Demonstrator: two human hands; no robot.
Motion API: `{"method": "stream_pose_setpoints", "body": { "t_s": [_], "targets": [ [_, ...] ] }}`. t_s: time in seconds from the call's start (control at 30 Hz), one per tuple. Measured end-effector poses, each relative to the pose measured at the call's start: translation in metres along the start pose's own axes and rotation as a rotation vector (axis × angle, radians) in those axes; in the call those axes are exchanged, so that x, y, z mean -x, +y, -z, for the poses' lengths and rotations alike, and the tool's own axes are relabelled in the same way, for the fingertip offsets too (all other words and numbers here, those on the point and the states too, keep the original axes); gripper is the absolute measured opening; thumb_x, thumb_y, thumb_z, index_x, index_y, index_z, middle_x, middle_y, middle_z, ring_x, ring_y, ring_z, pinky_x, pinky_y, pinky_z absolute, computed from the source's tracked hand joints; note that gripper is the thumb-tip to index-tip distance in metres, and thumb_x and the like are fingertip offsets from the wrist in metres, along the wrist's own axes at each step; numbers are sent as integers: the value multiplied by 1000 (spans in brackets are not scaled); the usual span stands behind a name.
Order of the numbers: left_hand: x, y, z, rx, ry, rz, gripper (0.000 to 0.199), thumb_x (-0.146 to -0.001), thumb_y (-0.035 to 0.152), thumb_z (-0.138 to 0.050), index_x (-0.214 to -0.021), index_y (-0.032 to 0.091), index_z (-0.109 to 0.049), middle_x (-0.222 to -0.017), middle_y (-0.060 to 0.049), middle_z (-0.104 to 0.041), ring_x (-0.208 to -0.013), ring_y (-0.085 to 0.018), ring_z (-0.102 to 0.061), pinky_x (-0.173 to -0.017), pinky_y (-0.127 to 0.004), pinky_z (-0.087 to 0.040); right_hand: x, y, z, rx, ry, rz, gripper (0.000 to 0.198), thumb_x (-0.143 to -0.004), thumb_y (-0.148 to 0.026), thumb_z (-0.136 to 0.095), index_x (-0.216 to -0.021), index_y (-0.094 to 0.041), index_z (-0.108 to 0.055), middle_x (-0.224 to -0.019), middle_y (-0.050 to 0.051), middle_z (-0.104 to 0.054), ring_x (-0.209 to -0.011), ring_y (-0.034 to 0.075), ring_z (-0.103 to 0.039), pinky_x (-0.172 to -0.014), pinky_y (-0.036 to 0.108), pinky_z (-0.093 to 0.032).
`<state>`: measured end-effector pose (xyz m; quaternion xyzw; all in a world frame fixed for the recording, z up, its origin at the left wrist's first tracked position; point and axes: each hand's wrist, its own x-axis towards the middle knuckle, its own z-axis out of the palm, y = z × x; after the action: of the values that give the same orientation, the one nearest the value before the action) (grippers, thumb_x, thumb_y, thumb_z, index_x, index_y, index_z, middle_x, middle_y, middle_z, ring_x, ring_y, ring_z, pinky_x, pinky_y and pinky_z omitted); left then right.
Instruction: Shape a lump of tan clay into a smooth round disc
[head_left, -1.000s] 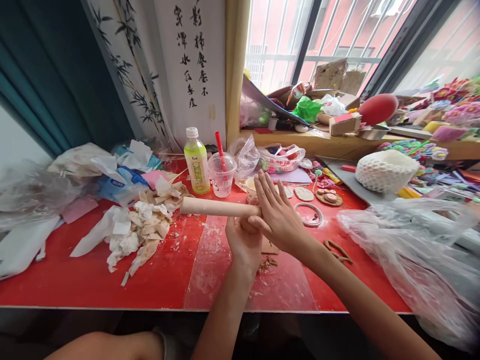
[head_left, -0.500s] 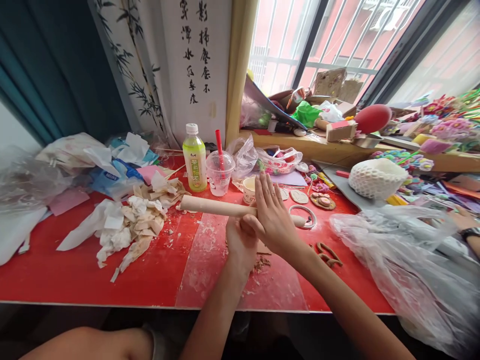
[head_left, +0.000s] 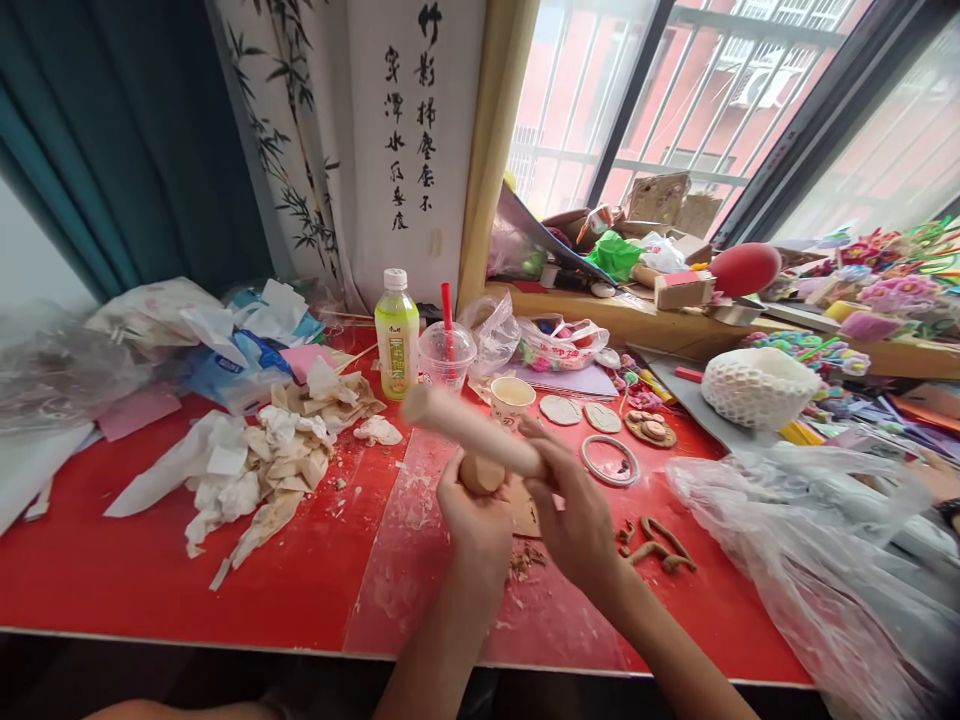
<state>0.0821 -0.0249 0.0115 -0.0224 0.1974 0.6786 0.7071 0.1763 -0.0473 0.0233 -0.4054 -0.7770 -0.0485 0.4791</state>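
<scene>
My right hand is closed around one end of a pale wooden rolling pin. The pin is raised above the table, slightly blurred, and slants up to the left. Under it, my left hand cups a tan lump of clay with a smooth rounded surface. Whether the pin touches the lump, I cannot tell. Below the hands, a flat tan piece is partly hidden, with brown clay crumbs in front of it. To the right lie brown clay coils and a pale ring.
Behind the hands stand a paper cup, a plastic cup with a red straw and a green drink bottle. Crumpled tissues cover the left. A clear plastic bag spreads at right, near another person's hand.
My right hand was flat on top of the rolling pin and now grips its end, lifting it. The left hand has turned palm up, revealing the clay lump. The view has shifted slightly.
</scene>
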Motion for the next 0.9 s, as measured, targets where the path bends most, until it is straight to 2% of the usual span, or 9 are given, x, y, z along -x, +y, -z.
{"method": "stream_pose_setpoints", "body": {
  "t_s": [0.07, 0.17, 0.27, 0.4, 0.57, 0.67, 0.73, 0.8, 0.9],
  "targets": [
    [3, 5, -3, 62, -27, -31, 37, -85, 22, -39, -117, 15, -56, -115, -11, -64, -112, -21, -59, -93, -35, -50, -6, 1, 14, 24, 130, -106, 29, -92, -23, -41, -119, -19, -48, -118, 11, -62, -106, 20, -61, -83, 36, -53],
    [9, 9, -7, 130, -80, -63, 38, -86, 22, -41, -121, 15, -54, -130, -12, -55, -118, -24, -54, -98, -40, -46, -15, 3, 36, 116, 199, -161, 27, -92, -25, -41, -117, -19, -51, -98, 6, -68, -86, 17, -65, -73, 32, -53],
    [12, 8, -10, 141, -59, -68, 39, -88, 20, -42, -125, 15, -50, -135, -12, -51, -120, -23, -54, -100, -39, -45, -20, 3, 44, 243, 162, -19, 30, -91, -22, -45, -120, -19, -52, -98, 5, -67, -84, 16, -64, -71, 28, -50],
    [12, 5, -11, 46, -87, -19, 39, -88, 21, -41, -126, 17, -52, -126, -9, -59, -118, -20, -55, -100, -31, -44, -18, -1, 27, 303, -27, 191, 40, -90, -19, -49, -129, -16, -48, -100, 7, -66, -82, 15, -63, -68, 25, -49],
    [13, 0, -4, -5, -269, 61, 41, -89, 20, -32, -121, 19, -57, -120, -5, -62, -121, -17, -52, -104, -28, -40, -13, -7, 1, 288, -190, 352, 46, -90, -18, -48, -135, -11, -42, -109, 10, -64, -96, 21, -56, -84, 37, -47],
    [14, -1, -2, -5, -290, 93, 40, -89, 22, -31, -116, 21, -60, -116, -4, -63, -121, -16, -52, -103, -29, -42, -17, -6, -1, 294, -232, 340, 40, -92, -19, -47, -131, -10, -47, -112, 10, -63, -100, 21, -53, -86, 37, -47],
    [13, -1, -2, -11, -268, 96, 38, -89, 25, -33, -113, 20, -62, -112, -5, -64, -121, -17, -51, -102, -28, -42, -21, -4, 0, 301, -255, 345, 37, -93, -22, -45, -128, -10, -51, -119, 10, -61, -110, 21, -51, -95, 39, -44],
    [13, 0, -1, -9, -238, 105, 38, -89, 31, -35, -110, 17, -63, -109, -7, -65, -122, -19, -51, -101, -28, -43, -23, -4, 2, 323, -298, 377, 40, -94, -30, -42, -128, -11, -50, -130, 10, -54, -126, 23, -41, -107, 44, -34],
    [13, 0, 0, -27, -189, 109, 42, -90, 39, -34, -113, 16, -61, -115, -8, -63, -124, -22, -48, -102, -30, -41, -14, -7, 3, 347, -409, 386, 63, -93, -52, -30, -138, -8, -38, -143, 8, -40, -139, 25, -21, -116, 50, -16]
  ]
}}
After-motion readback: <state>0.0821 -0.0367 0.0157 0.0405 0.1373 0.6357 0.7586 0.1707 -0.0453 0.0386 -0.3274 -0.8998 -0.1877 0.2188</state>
